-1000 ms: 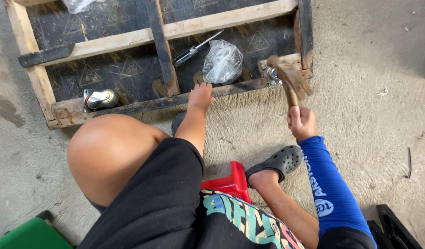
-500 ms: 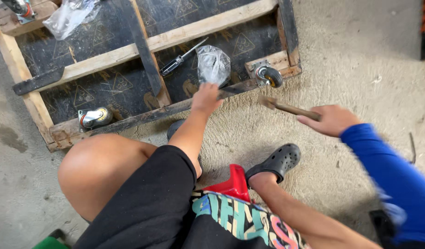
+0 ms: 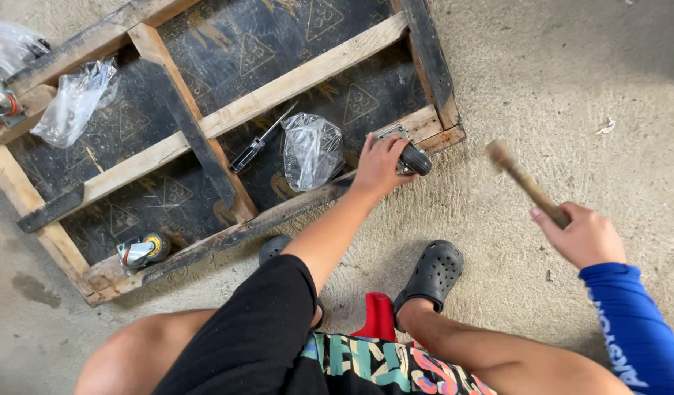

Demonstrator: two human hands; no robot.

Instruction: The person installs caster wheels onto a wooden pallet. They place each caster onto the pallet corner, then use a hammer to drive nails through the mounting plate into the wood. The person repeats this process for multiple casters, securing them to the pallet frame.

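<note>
My left hand (image 3: 381, 164) rests on a caster wheel (image 3: 411, 157) with a metal plate, at the near right corner of a wooden frame (image 3: 307, 73) that lies on the floor. My right hand (image 3: 582, 235) is raised to the right of the frame and grips a wooden-handled hammer (image 3: 525, 183), blurred, its head end up and left. A clear plastic bag (image 3: 311, 150) and a screwdriver (image 3: 260, 143) lie on the dark board inside the frame, just left of my left hand.
Another caster (image 3: 143, 251) sits at the frame's near left corner. A second plastic bag (image 3: 73, 102) lies at the far left. My feet in black clogs (image 3: 432, 274) and a red stool (image 3: 377, 316) are on the rough concrete floor (image 3: 571, 73).
My left hand has moved right onto the corner caster. My right hand has swung the hammer away from the frame, out to the right and up.
</note>
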